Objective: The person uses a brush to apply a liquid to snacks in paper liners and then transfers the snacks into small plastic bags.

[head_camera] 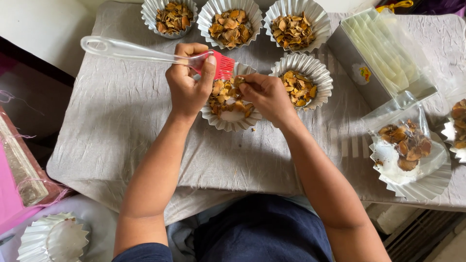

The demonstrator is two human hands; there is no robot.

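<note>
Currently, far left at the bottom edge: a stack of empty fluted foil cups (53, 238), well apart from your hands. Moving right, your left hand (188, 80) is closed around a silicone brush (145, 54): clear handle runs out to the left, red bristles (224, 67) point right and sit over the upper rim of the near foil cup (228, 122). That cup sits on the grey cloth (121, 121) at the centre, partly filled with brown dried pieces (223, 93), white base showing through. Your right hand (266, 94) is just beside the left, over the same cup, fingertips pinched narrow on one dried piece (240, 81) right under the bristles. Next right, touching or nearly touching the near cup, is another filled cup (303, 80). Behind, along the far edge, three more filled cups (230, 22) in a row. Further right, a grey box of clear plastic bags (376, 58) lies tilted. Far right, a filled cup inside a clear bag (407, 150), resting on more foil cups; one further cup is cut off by the frame edge.
</note>
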